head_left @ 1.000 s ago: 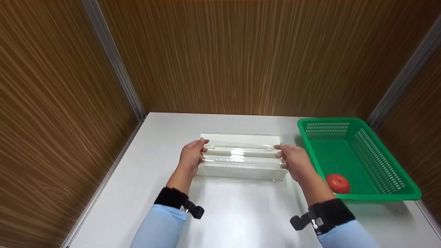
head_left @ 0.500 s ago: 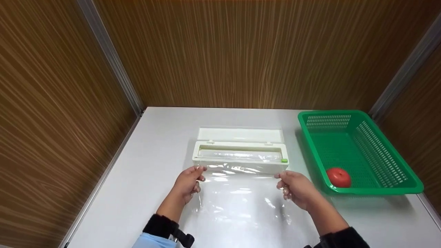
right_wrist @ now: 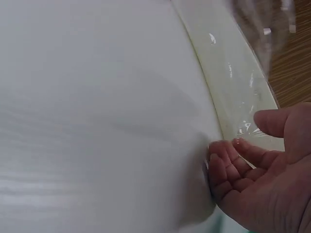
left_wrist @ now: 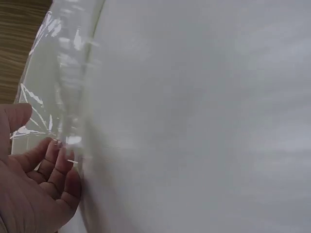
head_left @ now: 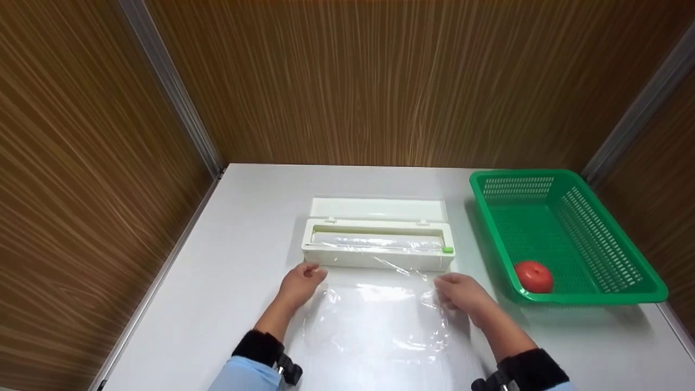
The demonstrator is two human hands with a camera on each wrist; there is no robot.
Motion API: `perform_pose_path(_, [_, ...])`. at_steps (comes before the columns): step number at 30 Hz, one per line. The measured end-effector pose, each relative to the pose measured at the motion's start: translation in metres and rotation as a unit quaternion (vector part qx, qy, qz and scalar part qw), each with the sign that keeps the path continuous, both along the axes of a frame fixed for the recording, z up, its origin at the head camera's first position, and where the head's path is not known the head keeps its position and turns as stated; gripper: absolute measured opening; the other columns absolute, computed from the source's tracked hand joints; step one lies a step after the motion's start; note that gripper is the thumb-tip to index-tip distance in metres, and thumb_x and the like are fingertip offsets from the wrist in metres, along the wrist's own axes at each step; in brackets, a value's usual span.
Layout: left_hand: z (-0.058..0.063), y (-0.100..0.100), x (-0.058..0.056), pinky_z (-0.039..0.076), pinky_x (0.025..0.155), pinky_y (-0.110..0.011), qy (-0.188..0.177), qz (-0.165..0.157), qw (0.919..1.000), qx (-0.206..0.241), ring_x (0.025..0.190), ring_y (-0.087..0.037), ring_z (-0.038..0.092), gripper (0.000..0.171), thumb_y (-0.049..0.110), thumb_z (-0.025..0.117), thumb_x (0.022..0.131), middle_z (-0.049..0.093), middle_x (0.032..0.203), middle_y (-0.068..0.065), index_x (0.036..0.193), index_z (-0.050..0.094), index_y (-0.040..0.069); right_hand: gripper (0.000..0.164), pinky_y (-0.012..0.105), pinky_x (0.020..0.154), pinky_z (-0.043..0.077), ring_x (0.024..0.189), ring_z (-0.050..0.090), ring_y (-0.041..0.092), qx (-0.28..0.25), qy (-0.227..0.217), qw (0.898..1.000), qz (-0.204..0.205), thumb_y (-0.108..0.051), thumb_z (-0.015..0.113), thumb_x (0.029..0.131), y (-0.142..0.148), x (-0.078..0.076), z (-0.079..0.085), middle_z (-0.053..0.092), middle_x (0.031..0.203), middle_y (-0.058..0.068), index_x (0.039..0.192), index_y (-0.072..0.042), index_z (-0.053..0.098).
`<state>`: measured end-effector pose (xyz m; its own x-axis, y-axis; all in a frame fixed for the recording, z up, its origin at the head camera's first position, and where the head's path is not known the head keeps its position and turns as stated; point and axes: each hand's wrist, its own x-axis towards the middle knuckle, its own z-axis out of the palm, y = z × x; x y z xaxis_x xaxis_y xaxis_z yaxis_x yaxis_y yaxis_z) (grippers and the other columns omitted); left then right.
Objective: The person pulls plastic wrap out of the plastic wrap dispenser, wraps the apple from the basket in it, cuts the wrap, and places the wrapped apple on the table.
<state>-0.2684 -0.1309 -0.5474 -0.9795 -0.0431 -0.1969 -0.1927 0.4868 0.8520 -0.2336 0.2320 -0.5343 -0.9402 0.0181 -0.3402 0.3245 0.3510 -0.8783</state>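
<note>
From the far left, the brown wood-grain panel (head_left: 81, 179) stands along the edge of the smooth white worktop (head_left: 247, 233), well apart from my left hand (head_left: 301, 286). That hand is loosely bent, with thumb and fingertips parted and pinching nothing that I can make out; whether a fingertip brushes film, I cannot tell.

Between my hands, the clear, glossy sheet of plastic film (head_left: 374, 312) runs down over the front of the white rectangular plastic dispenser box (head_left: 307, 239) and lies wrinkled on the worktop. I judge the step in hand to be laying this film out. To do it well, I would keep both sides level, smooth from the middle outward and keep the edges from folding under, since such thin film probably clings to itself. The clear-edged white lid (head_left: 378, 209) lies open behind the box, clear of the film's path. The small bright-green tab (head_left: 447, 250) sits at the box's right end.

My right hand (head_left: 463, 294) is likewise relaxed, thumb away from the curved fingers, with no grip that I can see. Just beyond it, the green perforated plastic basket (head_left: 597, 298) limits elbow room on that side; a round red tomato (head_left: 534, 277) rests in its near left corner.
</note>
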Motion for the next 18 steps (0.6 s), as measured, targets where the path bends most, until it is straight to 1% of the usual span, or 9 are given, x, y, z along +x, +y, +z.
perform_pose_path(1, [0.004,0.001,-0.004,0.045,0.094,-0.042,0.003,0.002,1.0000,-0.004,0.110,-0.029,0.057,0.047,0.037,0.062,0.092,0.063,0.116,-0.013,0.124,0.060,0.003,0.044,0.031,0.068,0.049,0.080,0.057,0.020,-0.001,0.002,1.000,-0.004,-0.029,0.056,0.097,0.001,-0.004,0.002,0.061,0.090,0.010,0.123,0.006,0.055])
perform_pose_path(3, [0.010,0.003,-0.012,0.045,0.094,-0.042,-0.007,0.011,0.9999,0.003,0.111,-0.029,0.057,0.050,0.043,0.061,0.092,0.063,0.116,-0.013,0.122,0.060,0.003,0.051,0.032,0.072,0.050,0.086,0.058,0.021,-0.013,0.007,1.000,-0.011,-0.032,0.056,0.097,0.001,-0.012,0.007,0.062,0.097,0.012,0.129,0.007,0.051])
perform_pose_path(4, [0.013,0.005,-0.016,0.045,0.093,-0.042,-0.009,0.013,0.9999,0.006,0.110,-0.029,0.057,0.051,0.045,0.060,0.092,0.063,0.115,-0.013,0.120,0.061,0.003,0.052,0.033,0.073,0.051,0.087,0.059,0.021,-0.014,0.010,1.000,-0.016,-0.033,0.056,0.097,0.001,-0.016,0.009,0.063,0.098,0.012,0.130,0.008,0.051])
perform_pose_path(6, [0.016,0.007,-0.024,0.045,0.092,-0.042,-0.013,0.018,0.9997,0.010,0.108,-0.028,0.057,0.052,0.048,0.058,0.092,0.063,0.113,-0.013,0.115,0.063,0.003,0.050,0.033,0.072,0.051,0.085,0.058,0.021,-0.026,0.010,0.999,-0.026,-0.033,0.055,0.097,0.001,-0.025,0.012,0.062,0.095,0.012,0.127,0.007,0.052])
perform_pose_path(8, [0.019,0.009,-0.031,0.044,0.093,-0.042,-0.015,0.022,0.9994,0.020,0.110,-0.028,0.056,0.053,0.050,0.057,0.092,0.063,0.115,-0.013,0.116,0.064,0.003,0.049,0.034,0.072,0.051,0.083,0.057,0.021,-0.031,0.008,0.999,-0.028,-0.032,0.054,0.098,-0.001,-0.032,0.014,0.060,0.093,0.012,0.127,0.007,0.052])
perform_pose_path(10, [0.018,0.010,-0.036,0.044,0.095,-0.043,-0.013,0.022,0.9993,0.028,0.112,-0.029,0.055,0.054,0.049,0.056,0.093,0.062,0.117,-0.013,0.119,0.063,0.003,0.051,0.035,0.074,0.051,0.085,0.057,0.021,-0.030,0.003,0.999,-0.028,-0.033,0.053,0.098,-0.002,-0.038,0.014,0.060,0.097,0.014,0.130,0.007,0.049])
perform_pose_path(12, [0.016,0.012,-0.042,0.043,0.095,-0.043,-0.013,0.023,0.9989,0.038,0.113,-0.029,0.055,0.053,0.048,0.056,0.093,0.063,0.116,-0.013,0.121,0.062,0.003,0.053,0.036,0.077,0.051,0.090,0.058,0.024,-0.032,-0.002,0.999,-0.028,-0.033,0.052,0.099,-0.003,-0.043,0.013,0.059,0.106,0.017,0.135,0.005,0.045])
perform_pose_path(15, [0.012,0.014,-0.050,0.044,0.093,-0.042,-0.015,0.028,0.9982,0.051,0.106,-0.028,0.057,0.050,0.046,0.055,0.094,0.065,0.108,-0.012,0.121,0.062,0.004,0.056,0.039,0.083,0.050,0.102,0.057,0.030,-0.024,-0.001,0.999,-0.023,-0.033,0.051,0.099,-0.004,-0.050,0.011,0.056,0.120,0.022,0.140,0.003,0.040])
perform_pose_path(18, [0.010,0.017,-0.059,0.045,0.089,-0.041,-0.010,0.042,0.9970,0.065,0.098,-0.026,0.058,0.045,0.043,0.056,0.095,0.065,0.100,-0.012,0.117,0.063,0.005,0.058,0.043,0.088,0.049,0.112,0.054,0.037,-0.006,0.018,1.000,-0.017,-0.033,0.053,0.098,-0.006,-0.057,0.009,0.051,0.130,0.025,0.142,0.001,0.038])
